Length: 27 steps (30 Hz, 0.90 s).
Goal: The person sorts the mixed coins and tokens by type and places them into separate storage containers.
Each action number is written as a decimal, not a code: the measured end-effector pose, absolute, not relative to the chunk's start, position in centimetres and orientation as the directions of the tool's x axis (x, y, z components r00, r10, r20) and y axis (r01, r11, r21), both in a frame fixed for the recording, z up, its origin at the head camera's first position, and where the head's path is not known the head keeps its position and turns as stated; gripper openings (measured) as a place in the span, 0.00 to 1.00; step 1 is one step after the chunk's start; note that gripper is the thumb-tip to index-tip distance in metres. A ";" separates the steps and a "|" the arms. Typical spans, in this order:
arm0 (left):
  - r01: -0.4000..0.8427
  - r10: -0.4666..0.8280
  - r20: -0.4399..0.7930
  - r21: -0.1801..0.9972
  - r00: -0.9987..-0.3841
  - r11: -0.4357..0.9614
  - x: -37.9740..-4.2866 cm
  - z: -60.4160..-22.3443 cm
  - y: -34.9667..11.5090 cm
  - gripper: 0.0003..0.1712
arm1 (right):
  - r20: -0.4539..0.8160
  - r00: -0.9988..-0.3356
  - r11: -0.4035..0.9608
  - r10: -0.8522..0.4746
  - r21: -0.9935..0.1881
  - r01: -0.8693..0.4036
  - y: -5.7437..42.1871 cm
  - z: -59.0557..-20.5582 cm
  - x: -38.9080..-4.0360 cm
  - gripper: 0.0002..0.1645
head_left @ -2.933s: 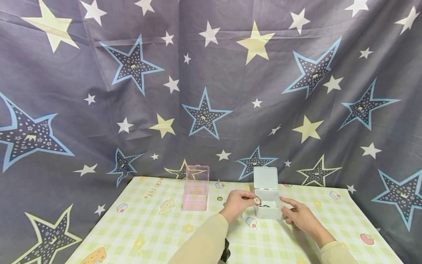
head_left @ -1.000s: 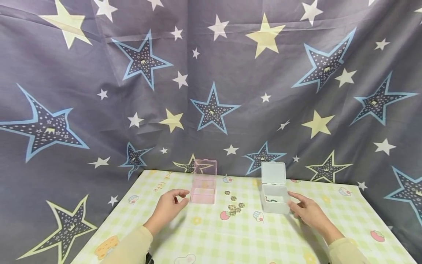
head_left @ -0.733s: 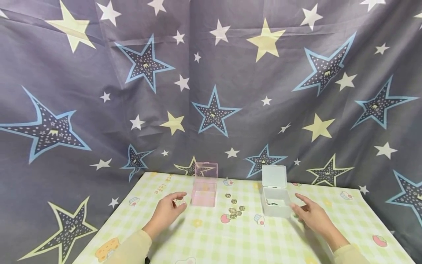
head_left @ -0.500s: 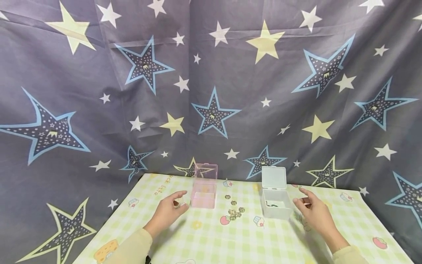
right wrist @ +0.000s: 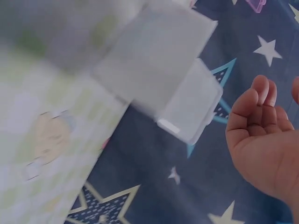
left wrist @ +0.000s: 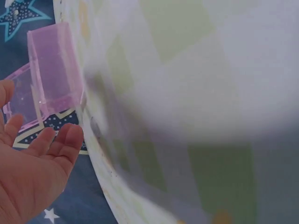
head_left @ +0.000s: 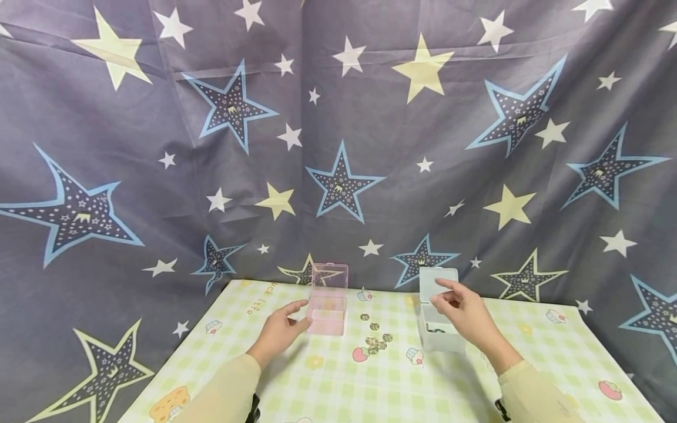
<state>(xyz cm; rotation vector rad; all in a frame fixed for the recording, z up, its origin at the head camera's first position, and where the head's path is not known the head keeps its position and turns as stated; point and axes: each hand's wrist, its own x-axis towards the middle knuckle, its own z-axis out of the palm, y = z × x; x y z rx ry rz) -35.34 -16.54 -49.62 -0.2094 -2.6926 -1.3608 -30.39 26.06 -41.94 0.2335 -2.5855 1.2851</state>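
A clear pink box (head_left: 327,322) stands on the table with its lid (head_left: 330,276) raised. My left hand (head_left: 279,332) is at its left side, thumb and forefinger apart; whether the fingertips touch the box cannot be told. To the right is a white box (head_left: 441,342), lid (head_left: 429,284) also up, with a small dark item (head_left: 436,330) inside. In front of that lid hovers my right hand (head_left: 468,311), fingers loosely bent and nothing held. In the right wrist view the fingers are apart from the white box (right wrist: 149,56). Several small patterned discs (head_left: 372,341) lie between the boxes.
A green-checked cloth with printed cakes and fruit covers the table (head_left: 338,388). Right behind it hangs a dark star-patterned curtain (head_left: 365,235). The discs lie loosely grouped, two of them farther back.
My left hand had a red-rimmed round piece at the white box, then moved left beside the pink box. My right hand has come off the white box's right side and risen toward its lid.
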 end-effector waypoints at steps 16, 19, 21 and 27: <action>0.166 0.084 0.144 0.825 -0.986 0.540 -35.1 -50.9 -15.7 0.28 | 0.162 -0.977 0.643 -0.141 -0.735 -0.215 18.0 -44.2 -33.9 0.26; 0.171 0.074 0.156 0.826 -0.985 0.537 -35.1 -51.1 -15.5 0.28 | 0.117 -0.979 0.713 -0.165 -0.672 -0.201 17.2 -45.5 -34.0 0.25; 0.172 0.067 0.161 0.825 -0.985 0.539 -35.1 -51.3 -15.5 0.28 | 0.093 -0.980 0.768 -0.177 -0.610 -0.196 16.8 -46.2 -34.0 0.24; 0.175 0.050 0.177 0.819 -0.983 0.546 -35.2 -51.5 -15.6 0.27 | 0.101 -0.976 0.883 -0.195 -0.414 -0.219 16.1 -47.4 -33.9 0.18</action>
